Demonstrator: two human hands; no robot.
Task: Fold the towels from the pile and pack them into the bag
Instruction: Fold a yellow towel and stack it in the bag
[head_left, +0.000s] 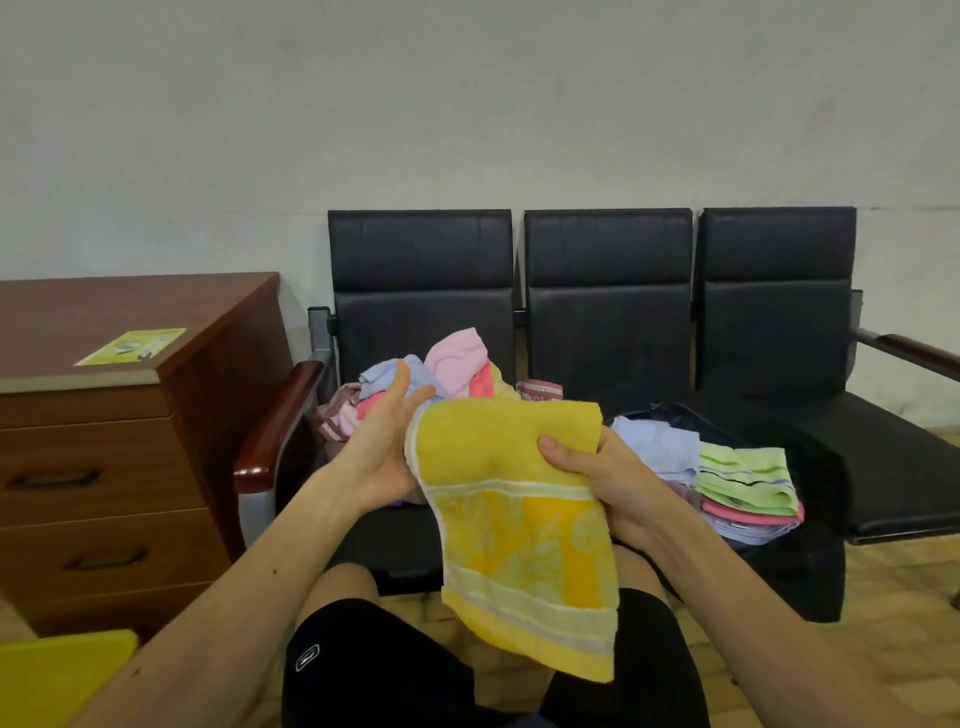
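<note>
A yellow towel (524, 525) with a flowered band hangs doubled over in front of me. My right hand (597, 478) grips its right side, thumb on top of the cloth. My left hand (387, 441) lies flat against its left edge with straight fingers. Behind it, a loose pile of pink, blue and mauve towels (415, 379) lies on the left seat. Folded green, pink and blue towels (743, 488) are stacked in an open dark bag (800, 525) on the middle seat.
A row of three black seats (608, 291) stands against the wall, with wooden armrests (275, 421) at its ends. A brown drawer cabinet (104, 441) is on the left. A yellow surface (57, 675) is at the bottom left. My knees are below the towel.
</note>
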